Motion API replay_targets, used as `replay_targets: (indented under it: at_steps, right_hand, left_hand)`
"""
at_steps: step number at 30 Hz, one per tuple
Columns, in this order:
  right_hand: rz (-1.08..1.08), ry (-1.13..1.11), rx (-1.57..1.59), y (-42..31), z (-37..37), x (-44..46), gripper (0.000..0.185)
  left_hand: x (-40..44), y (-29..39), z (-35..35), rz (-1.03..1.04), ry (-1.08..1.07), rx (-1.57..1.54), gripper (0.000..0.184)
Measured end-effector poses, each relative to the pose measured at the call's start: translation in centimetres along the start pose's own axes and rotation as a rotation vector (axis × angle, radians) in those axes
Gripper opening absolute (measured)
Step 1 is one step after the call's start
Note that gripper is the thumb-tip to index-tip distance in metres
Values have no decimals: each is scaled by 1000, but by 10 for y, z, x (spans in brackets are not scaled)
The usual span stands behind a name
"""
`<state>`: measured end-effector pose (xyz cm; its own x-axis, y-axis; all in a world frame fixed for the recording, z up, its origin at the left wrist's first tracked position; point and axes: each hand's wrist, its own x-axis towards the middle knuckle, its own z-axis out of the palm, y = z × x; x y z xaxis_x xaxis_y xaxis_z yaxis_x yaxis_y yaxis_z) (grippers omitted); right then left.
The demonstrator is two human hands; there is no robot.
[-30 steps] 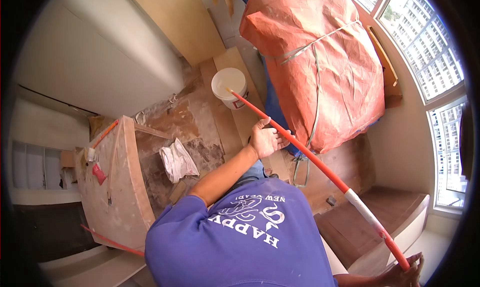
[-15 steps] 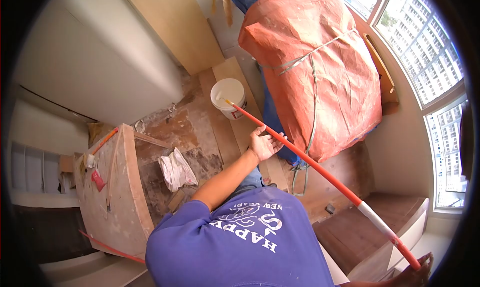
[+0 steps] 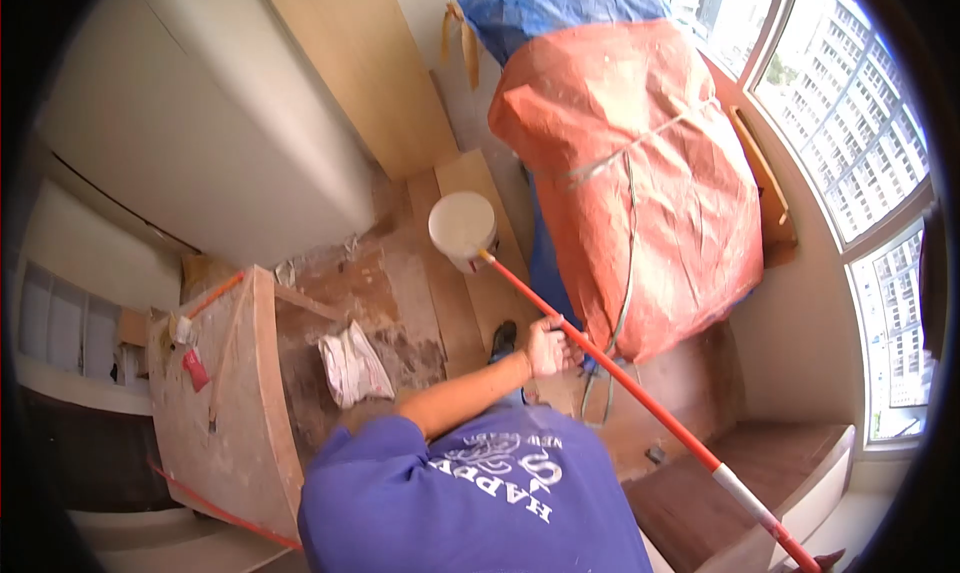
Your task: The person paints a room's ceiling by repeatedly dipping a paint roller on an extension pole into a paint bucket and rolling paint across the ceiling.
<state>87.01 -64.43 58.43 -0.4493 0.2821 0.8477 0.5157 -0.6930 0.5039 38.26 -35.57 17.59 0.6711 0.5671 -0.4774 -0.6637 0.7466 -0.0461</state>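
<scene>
A long red pole (image 3: 640, 391) with a yellow tip and a whitish section near its lower end runs diagonally in front of me. My left hand (image 3: 553, 349) supports it near the upper part, palm up, fingers curled beneath and thumb against it. At the bottom right, my right hand (image 3: 829, 560) is at the pole's lower end, dark and mostly cut off by the view's edge. The yellow tip overlaps the near rim of a white bucket (image 3: 462, 223); whether anything is fixed to the tip I cannot tell.
A bulky pile under orange tarp (image 3: 640, 193) and blue tarp (image 3: 560, 13) stands near the windows. A dusty worktable (image 3: 225, 373) with tools is on the left, a white sack (image 3: 355, 365) on the stained floor. A brown-topped bench (image 3: 735, 483) is at lower right.
The pole's tip has shifted from over the bucket's opening to its near rim. My left hand sits lower and further right, fingers more curled; my right hand has slid mostly out of view.
</scene>
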Motion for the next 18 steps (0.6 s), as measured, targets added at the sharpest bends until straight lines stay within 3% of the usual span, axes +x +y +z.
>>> replay_targets:
  at_steps: [2, 4, 6, 8, 10, 13, 18]
  right_hand:
    - [-2, -148, -29, 5, -5, -1, 27]
    - [23, -344, -30, 22, 3, -11, 40]
    - [-117, -441, -146, 44, 16, -28, 37]
    - [46, -646, 74, 70, 30, -63, 35]
    - [-75, -597, -14, 62, 27, -46, 33]
    - [39, -862, -63, 84, 41, -91, 27]
    - [177, -765, 128, 72, 62, -127, 23]
  left_hand:
    - [5, 2, 8, 12, -128, 47, 48]
    - [15, 2, 3, 24, -116, 134, 45]
    - [22, -4, 2, -3, -133, 171, 38]
    - [24, -9, 12, 6, -214, 208, 34]
    - [25, -12, 27, 62, -47, 365, 34]
    - [22, -9, 61, 203, 0, 457, 33]
    - [-19, 21, 163, 535, -53, 567, 25]
